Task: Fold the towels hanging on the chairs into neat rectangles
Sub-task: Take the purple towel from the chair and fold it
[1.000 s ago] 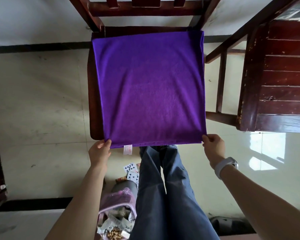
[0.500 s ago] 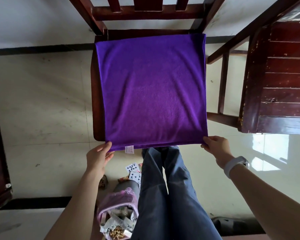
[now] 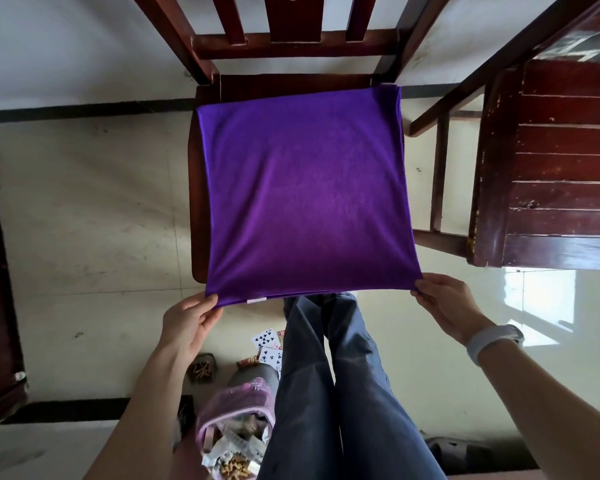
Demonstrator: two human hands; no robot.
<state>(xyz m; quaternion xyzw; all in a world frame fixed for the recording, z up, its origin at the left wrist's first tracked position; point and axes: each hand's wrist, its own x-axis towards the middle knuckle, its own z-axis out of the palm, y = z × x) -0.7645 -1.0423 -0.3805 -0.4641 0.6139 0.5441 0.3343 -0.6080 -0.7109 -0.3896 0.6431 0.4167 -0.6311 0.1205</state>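
Note:
A purple towel (image 3: 305, 195) lies spread as a doubled square over the seat of a dark wooden chair (image 3: 196, 202). Its near edge overhangs the seat front, and a small white label shows under that edge. My left hand (image 3: 191, 318) pinches the near left corner between thumb and fingers. My right hand (image 3: 444, 303), a pale band on its wrist, pinches the near right corner. The towel is pulled fairly flat, with faint creases running toward the corners.
A second dark wooden chair or bench (image 3: 551, 161) stands close on the right. My legs in blue trousers (image 3: 329, 386) are below the towel. Playing cards (image 3: 267, 344) and a pink-lined bin of litter (image 3: 236, 434) sit on the tiled floor at my feet.
Both hands have kept their hold on the near corners. The towel's near edge has been drawn slightly toward me, and the camera has tilted, showing more of the chair back.

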